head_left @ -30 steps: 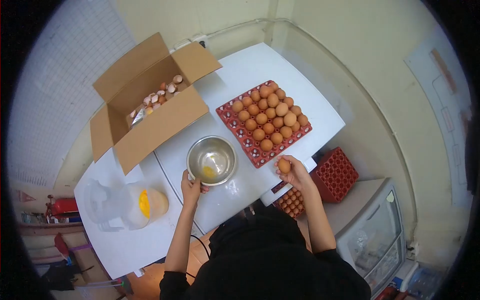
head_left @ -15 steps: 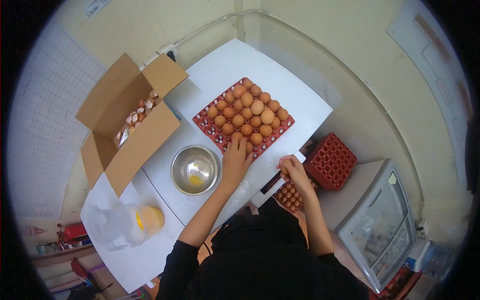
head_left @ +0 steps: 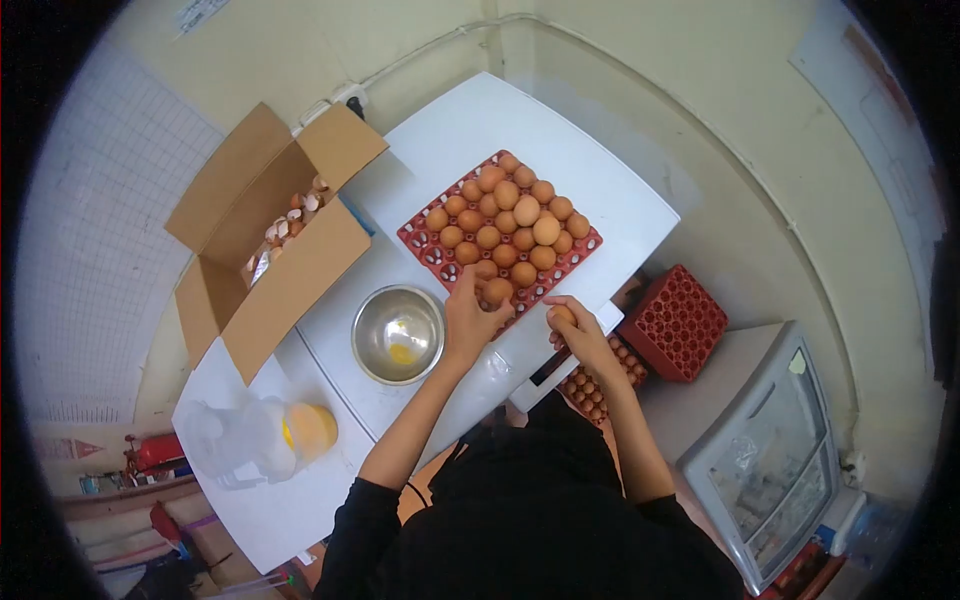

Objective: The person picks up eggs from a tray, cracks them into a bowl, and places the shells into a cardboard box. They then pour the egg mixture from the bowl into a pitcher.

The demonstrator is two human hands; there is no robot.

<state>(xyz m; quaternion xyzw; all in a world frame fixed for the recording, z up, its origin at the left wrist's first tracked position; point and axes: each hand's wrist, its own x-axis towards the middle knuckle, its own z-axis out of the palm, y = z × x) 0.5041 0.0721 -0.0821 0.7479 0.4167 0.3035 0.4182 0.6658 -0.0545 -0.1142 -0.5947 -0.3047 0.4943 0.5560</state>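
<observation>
left hand [head_left: 466, 320] grips an egg [head_left: 497, 291], right hand [head_left: 580, 338] another egg [head_left: 562, 315]; steel bowl [head_left: 398, 333] beside red tray [head_left: 430, 254].

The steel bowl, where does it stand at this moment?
In the head view, the steel bowl stands on the white table just left of the left hand, between the cardboard box and the red egg tray.

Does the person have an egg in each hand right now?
Yes, the left hand grips a brown egg at the edge of the red tray, and the right hand holds a second egg.
</observation>
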